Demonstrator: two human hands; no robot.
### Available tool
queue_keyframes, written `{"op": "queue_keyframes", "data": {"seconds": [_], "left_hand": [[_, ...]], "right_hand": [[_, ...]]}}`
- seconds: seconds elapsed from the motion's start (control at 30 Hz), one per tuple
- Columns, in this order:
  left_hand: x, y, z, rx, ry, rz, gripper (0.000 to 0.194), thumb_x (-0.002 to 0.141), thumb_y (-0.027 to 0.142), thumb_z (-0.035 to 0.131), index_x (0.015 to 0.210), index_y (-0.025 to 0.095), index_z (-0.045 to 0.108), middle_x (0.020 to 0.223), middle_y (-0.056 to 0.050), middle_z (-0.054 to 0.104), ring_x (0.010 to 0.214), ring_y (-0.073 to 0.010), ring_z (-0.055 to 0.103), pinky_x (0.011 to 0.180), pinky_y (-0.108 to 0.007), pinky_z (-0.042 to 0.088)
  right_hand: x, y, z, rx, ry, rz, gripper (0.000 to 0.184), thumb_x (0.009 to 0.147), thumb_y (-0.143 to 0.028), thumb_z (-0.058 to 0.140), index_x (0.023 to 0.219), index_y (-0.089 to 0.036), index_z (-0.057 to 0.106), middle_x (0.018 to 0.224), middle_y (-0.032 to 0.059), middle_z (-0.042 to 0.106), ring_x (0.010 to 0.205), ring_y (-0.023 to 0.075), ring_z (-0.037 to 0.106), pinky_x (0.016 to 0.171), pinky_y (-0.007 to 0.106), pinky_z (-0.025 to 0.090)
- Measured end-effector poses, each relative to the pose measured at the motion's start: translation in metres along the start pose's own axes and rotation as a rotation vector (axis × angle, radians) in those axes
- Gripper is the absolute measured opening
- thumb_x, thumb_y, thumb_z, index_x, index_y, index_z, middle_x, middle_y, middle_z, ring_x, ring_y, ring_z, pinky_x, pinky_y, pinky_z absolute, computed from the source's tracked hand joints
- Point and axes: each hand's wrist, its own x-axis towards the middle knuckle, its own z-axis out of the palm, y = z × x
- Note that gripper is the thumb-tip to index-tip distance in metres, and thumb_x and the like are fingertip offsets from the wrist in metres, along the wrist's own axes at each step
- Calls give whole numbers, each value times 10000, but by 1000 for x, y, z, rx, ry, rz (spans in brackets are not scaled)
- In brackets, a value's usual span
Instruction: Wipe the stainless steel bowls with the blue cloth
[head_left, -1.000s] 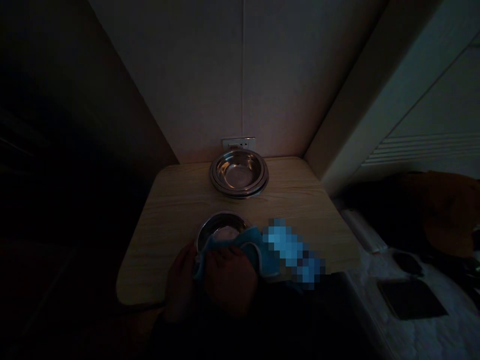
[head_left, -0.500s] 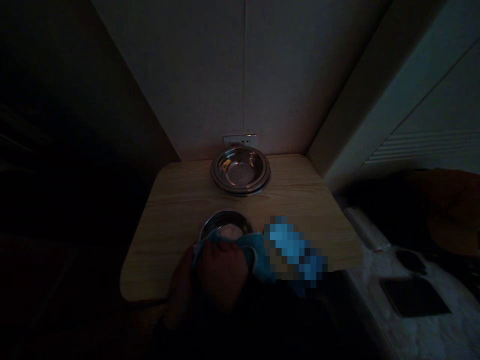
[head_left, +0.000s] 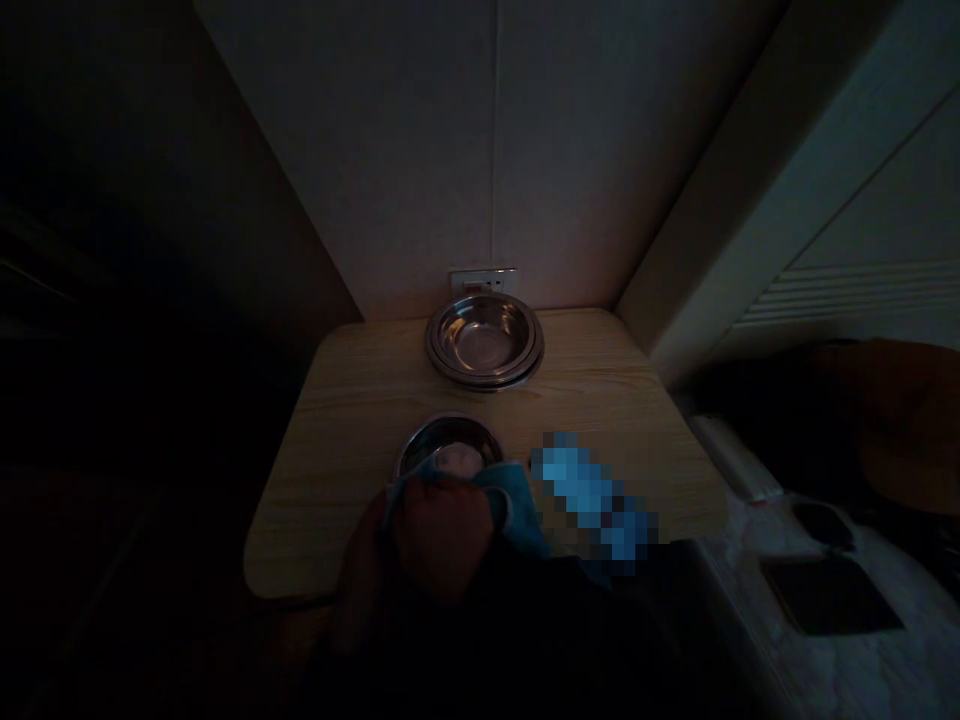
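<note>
A shiny metal bowl (head_left: 450, 432) stands near the front of the table, its near side hidden by cloth and hands. My right hand (head_left: 444, 535) is closed on a blue cloth (head_left: 517, 495), which it presses over the bowl's near rim. The cloth's loose end spreads out to the right. At the bowl's near left edge, my left hand (head_left: 361, 560) holds the rim; its fingertips are dark and partly hidden. Behind stand several nested metal bowls (head_left: 486, 345).
The pale wooden table (head_left: 322, 440) has rounded corners and meets the wall. A socket plate (head_left: 482, 278) sits behind the stacked bowls. To the right lies a blurred-out blue item (head_left: 592, 495). A dark flat object (head_left: 829, 595) rests on a quilted white surface beyond the table.
My right hand has shifted slightly left and toward me along the bowl's near rim, bunching the cloth there. My left hand stays at the bowl's side. The view has moved slightly.
</note>
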Motion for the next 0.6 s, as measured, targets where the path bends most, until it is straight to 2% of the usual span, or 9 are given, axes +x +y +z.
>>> {"op": "queue_keyframes", "data": {"seconds": [0.13,0.3,0.37,0.47,0.53,0.6], "left_hand": [[-8,5,6,-112,-42,-136,169,735,329,519,702,188,608,609,4,616,705,-177,610,760,-308,486],[-8,2,7,-161,-9,-150,163,739,297,511,660,186,600,540,18,593,556,-140,572,636,-271,499],[-3,-2,5,-153,-12,-119,141,730,298,531,659,196,599,548,25,599,587,-148,585,650,-273,502],[3,-5,2,-135,-80,-102,179,721,371,548,688,208,615,610,5,629,771,-201,625,750,-311,499],[3,-4,1,-146,-107,-149,225,727,404,535,705,199,624,644,-17,642,846,-225,624,794,-334,491],[0,0,0,-189,-79,-199,236,745,398,521,713,189,623,647,-16,640,820,-215,628,797,-339,492]], "right_hand": [[0,1,1,13,5,17,241,905,-249,412,928,-166,637,889,109,694,821,260,655,659,373,480],[-5,6,8,22,39,-60,214,887,-234,447,988,-151,617,914,116,688,891,260,638,721,381,473],[-2,5,8,7,36,-39,219,896,-209,419,969,-146,616,892,122,689,861,259,647,693,377,476],[5,2,9,-7,53,-40,222,902,-208,404,936,-130,609,848,143,686,795,253,661,646,364,479],[6,1,9,-3,56,-58,230,908,-221,402,938,-125,609,829,146,685,773,249,665,639,360,480],[3,1,10,2,32,-42,235,910,-213,401,939,-132,620,838,140,688,801,255,664,667,370,481]]}}
